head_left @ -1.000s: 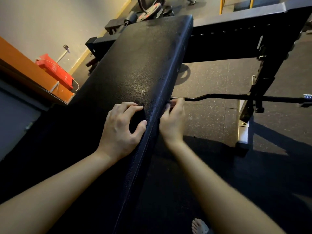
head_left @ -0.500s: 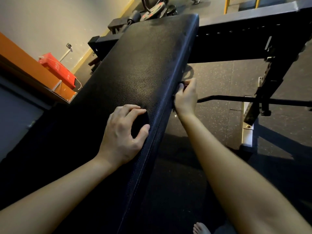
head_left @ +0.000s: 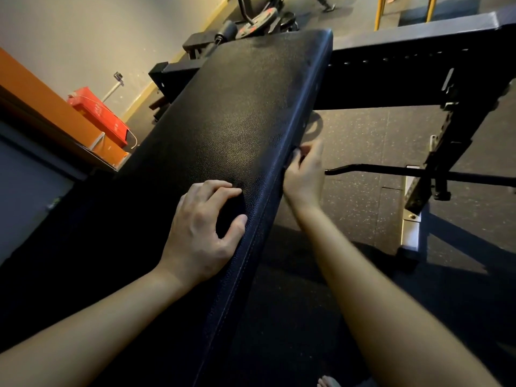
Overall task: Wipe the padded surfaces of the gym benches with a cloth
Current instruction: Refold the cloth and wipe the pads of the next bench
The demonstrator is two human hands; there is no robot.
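Black surface [head_left: 237, 121] up the middle, left hand [head_left: 201, 233] on it, fingers bent, can't tell if holding anything, right hand [head_left: 304, 177] pinching a cloth [head_left: 298, 155] at its right edge.

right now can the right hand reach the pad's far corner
Probably, with a stretch: the right hand is at the bench pad's side edge, which runs bare to that corner; the black bar lies off to the side.

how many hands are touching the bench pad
2. The left hand rests arched on top of the bench pad near its right edge; the right hand presses a small dark cloth against the pad's right side.
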